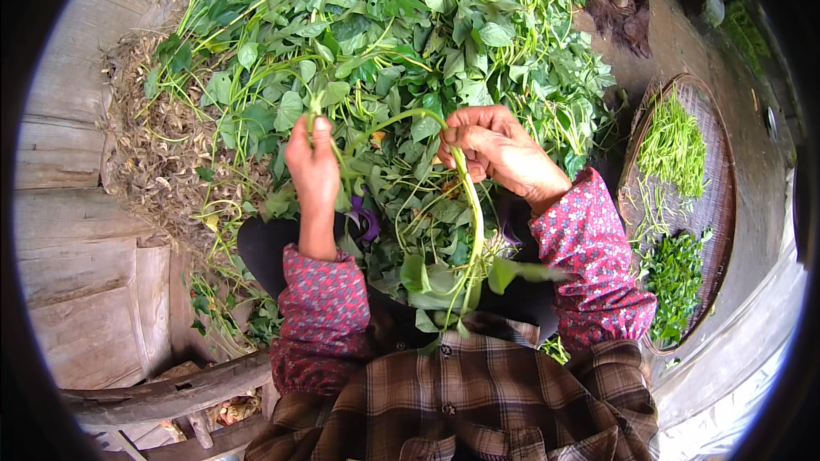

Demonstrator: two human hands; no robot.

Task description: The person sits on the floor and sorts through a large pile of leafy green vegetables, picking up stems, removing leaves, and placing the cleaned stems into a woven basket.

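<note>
In front of me lies a large heap of leafy green vines (384,32) that look like sweet potato vines. My right hand (496,147) pinches a thick pale-green vine stem (473,205) between thumb and fingers. Below that hand the stem hangs toward my lap, with a few leaves at its lower end. Above it, the stem arches left over the heap. My left hand (312,163), raised at the left, has its thumb pressed against its fingers around a thin green stalk (314,104). Whether this stalk joins the vine in my right hand is hard to tell.
To the right, a round woven tray (721,205) holds trimmed green stalks (672,147) and a separate pile of leaves (672,282). Dry brown husks (163,141) lie left of the heap, beside wooden boards (70,218). A wooden chair rail (173,394) is at lower left.
</note>
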